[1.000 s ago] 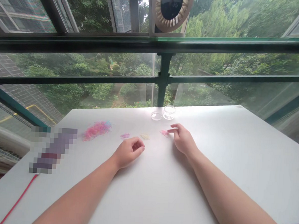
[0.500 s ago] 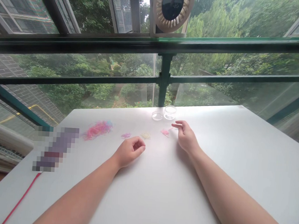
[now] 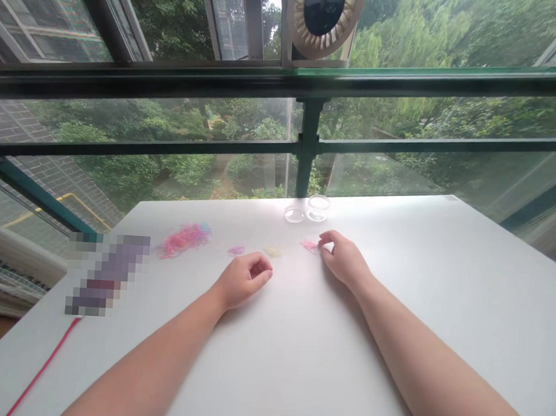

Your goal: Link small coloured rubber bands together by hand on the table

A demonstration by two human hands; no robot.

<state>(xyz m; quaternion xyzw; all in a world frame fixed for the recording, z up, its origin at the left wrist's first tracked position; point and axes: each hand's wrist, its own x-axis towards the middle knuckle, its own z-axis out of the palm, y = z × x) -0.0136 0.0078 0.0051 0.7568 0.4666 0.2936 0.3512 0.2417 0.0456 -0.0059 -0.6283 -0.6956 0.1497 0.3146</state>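
Observation:
My right hand [image 3: 345,257] rests at the edge of a small pink pile [image 3: 309,246] of thin strands that look like tiny rubber bands. Its index finger and thumb are bent and a little apart, and I see nothing between them. My left hand [image 3: 244,281] lies loosely curled on the white table [image 3: 273,358], thumb against fingers, with nothing visible in it. Just beyond it are a pale yellow pile [image 3: 273,252] and a purple pile [image 3: 236,250]. Farther left spreads a larger mixed heap [image 3: 184,240], mostly pink with some blue.
A clear round jar [image 3: 318,208] and a shallow clear lid [image 3: 294,215] stand near the table's far edge. At left lies a blurred-out object [image 3: 114,273] with a red cable [image 3: 44,369]. Green railing [image 3: 192,147] and glass rise behind; a fan [image 3: 323,16] stands above.
My right hand has come down beside the pink pile, its raised fingers now bent. The pink strand seen near its fingertips no longer shows there. My left hand stays put.

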